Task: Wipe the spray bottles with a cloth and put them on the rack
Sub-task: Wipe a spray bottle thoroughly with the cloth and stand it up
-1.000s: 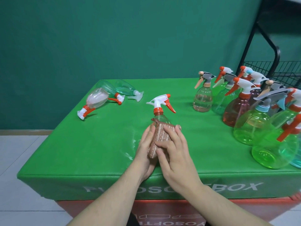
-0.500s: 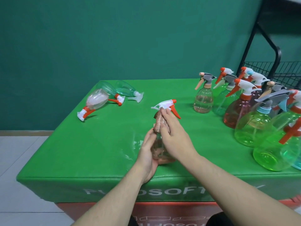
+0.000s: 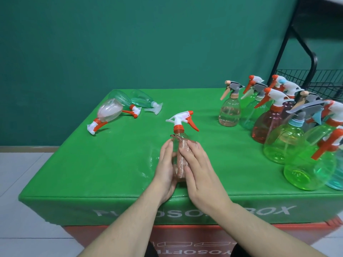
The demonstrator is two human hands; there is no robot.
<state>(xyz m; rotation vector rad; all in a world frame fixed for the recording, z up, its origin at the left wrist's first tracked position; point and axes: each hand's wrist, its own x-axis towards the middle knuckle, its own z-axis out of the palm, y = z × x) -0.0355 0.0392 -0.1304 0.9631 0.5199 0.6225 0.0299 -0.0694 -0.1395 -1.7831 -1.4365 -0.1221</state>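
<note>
A clear spray bottle (image 3: 181, 133) with a white and orange trigger head stands upright near the front of the green table (image 3: 115, 154). My left hand (image 3: 166, 167) grips its left side. My right hand (image 3: 198, 169) presses a brown striped cloth (image 3: 182, 158) against the bottle's right side, fingers laid over the cloth. Three bottles (image 3: 111, 112) lie on their sides at the far left. Several upright coloured bottles (image 3: 284, 138) crowd the right side.
A black wire rack (image 3: 315, 78) stands behind the table's right corner, against the dark green wall. White floor tiles (image 3: 16, 179) show to the left of the table. Bare green surface lies between the held bottle and both bottle groups.
My right hand with the cloth has slid down from the bottle's neck to its body, uncovering the trigger head. My left hand still holds the bottle at the same spot.
</note>
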